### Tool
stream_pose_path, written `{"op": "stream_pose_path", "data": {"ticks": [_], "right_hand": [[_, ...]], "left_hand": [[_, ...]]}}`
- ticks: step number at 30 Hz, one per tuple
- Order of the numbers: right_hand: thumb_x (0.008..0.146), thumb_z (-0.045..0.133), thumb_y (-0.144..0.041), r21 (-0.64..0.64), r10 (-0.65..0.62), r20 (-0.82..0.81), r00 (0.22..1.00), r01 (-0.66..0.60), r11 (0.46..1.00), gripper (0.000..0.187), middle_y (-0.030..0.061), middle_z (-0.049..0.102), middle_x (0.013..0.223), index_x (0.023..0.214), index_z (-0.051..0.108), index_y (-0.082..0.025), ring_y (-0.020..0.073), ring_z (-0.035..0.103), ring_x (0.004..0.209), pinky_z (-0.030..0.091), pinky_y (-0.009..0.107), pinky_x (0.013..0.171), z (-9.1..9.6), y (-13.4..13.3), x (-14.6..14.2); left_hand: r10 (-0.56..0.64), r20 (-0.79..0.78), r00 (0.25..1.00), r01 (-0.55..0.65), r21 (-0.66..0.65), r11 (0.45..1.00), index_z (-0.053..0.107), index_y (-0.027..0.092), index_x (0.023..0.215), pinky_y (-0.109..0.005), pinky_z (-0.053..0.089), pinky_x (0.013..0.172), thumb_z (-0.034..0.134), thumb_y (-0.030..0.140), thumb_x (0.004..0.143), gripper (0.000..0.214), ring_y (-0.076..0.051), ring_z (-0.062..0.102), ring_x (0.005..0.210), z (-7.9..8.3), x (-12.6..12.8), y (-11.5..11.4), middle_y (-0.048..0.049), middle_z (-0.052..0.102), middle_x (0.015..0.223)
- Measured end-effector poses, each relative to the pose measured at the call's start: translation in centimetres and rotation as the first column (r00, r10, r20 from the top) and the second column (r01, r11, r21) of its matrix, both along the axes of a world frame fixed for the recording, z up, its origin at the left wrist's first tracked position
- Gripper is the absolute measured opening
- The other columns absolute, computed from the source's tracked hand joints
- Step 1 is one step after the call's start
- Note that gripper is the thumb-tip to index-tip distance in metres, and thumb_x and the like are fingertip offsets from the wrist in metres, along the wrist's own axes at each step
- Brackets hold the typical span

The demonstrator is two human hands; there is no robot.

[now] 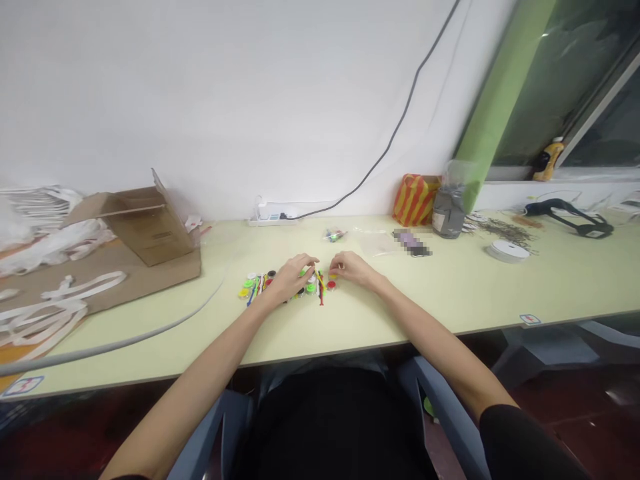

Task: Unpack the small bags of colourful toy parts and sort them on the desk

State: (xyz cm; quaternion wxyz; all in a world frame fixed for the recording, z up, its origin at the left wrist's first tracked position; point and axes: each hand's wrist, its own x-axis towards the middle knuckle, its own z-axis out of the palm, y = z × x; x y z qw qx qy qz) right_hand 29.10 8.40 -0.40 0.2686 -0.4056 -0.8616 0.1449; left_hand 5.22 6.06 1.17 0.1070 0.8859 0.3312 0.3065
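Observation:
A cluster of small colourful round pieces and thin coloured sticks (260, 283) lies on the pale yellow-green table (350, 320), straight ahead of me. My left hand (293, 273) rests over the middle of the cluster, fingers curled down onto the pieces. My right hand (350, 268) sits at the cluster's right end, fingers pinched together near a small yellow piece; what it holds is too small to name. A red round piece (331, 285) lies just below my right hand.
An open cardboard box (145, 223) and white straps (45, 313) lie at the left. A power strip (273, 215) with a cable sits by the wall. A striped orange bag (415, 199), a grey jar (447, 212), a white tape roll (507, 251) and a black tool (570, 215) stand to the right.

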Motion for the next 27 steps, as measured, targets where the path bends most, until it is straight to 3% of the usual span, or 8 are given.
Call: {"op": "stream_pose_path", "data": {"ticks": [6,13,18,22,27], "right_hand": [[0.081,0.075,-0.017,-0.001,0.061,-0.029,0.998,-0.061,0.998,0.002,0.0036,0.070,0.076,0.079,0.076,-0.018,0.0173,0.058,0.078,0.041,0.027,0.074,0.0,0.1,0.4],[0.087,0.071,-0.031,0.018,0.078,-0.368,0.927,-0.077,0.997,0.014,0.0055,0.073,0.084,0.086,0.076,-0.018,0.0171,0.062,0.077,0.044,0.027,0.070,0.6,-1.6,-1.9],[0.087,0.070,-0.033,0.003,0.040,-0.483,0.875,-0.044,0.999,0.018,0.0057,0.073,0.081,0.086,0.075,-0.017,0.0175,0.064,0.077,0.045,0.027,0.069,0.7,-2.1,-3.3],[0.087,0.068,-0.033,-0.083,-0.005,-0.420,0.908,-0.033,0.996,0.019,0.0050,0.073,0.080,0.088,0.074,-0.015,0.0152,0.062,0.074,0.043,0.024,0.067,0.8,-1.9,-2.9],[0.083,0.069,-0.029,-0.158,-0.003,-0.128,0.992,-0.017,0.987,0.020,0.0032,0.070,0.069,0.069,0.074,-0.015,0.0119,0.053,0.063,0.037,0.023,0.062,1.0,-1.9,-2.1]], "left_hand": [[-0.003,0.008,1.000,0.003,0.002,1.000,0.063,0.022,0.120,-0.037,0.048,0.090,0.041,0.034,0.100,0.032,-0.022,0.061,0.099,0.0,0.0,0.0,-0.0077,0.066,0.106],[-0.045,0.061,0.997,0.047,-0.034,0.998,0.064,0.022,0.114,-0.036,0.049,0.088,0.050,0.044,0.097,0.031,-0.022,0.062,0.098,-0.2,0.0,-0.1,-0.0071,0.067,0.106],[0.012,0.099,0.995,-0.008,-0.040,0.999,0.066,0.021,0.103,-0.035,0.049,0.083,0.054,0.048,0.094,0.031,-0.021,0.062,0.090,-0.3,0.0,0.1,-0.0053,0.069,0.097],[0.060,0.105,0.993,-0.058,-0.029,0.998,0.065,0.021,0.101,-0.035,0.048,0.085,0.058,0.046,0.091,0.027,-0.021,0.063,0.091,-0.6,-0.2,0.6,-0.0046,0.069,0.097],[0.112,0.112,0.987,-0.112,-0.005,0.994,0.062,0.021,0.096,-0.034,0.048,0.082,0.063,0.043,0.088,0.024,-0.020,0.061,0.088,-0.8,-0.5,1.0,-0.0036,0.066,0.093]]}}
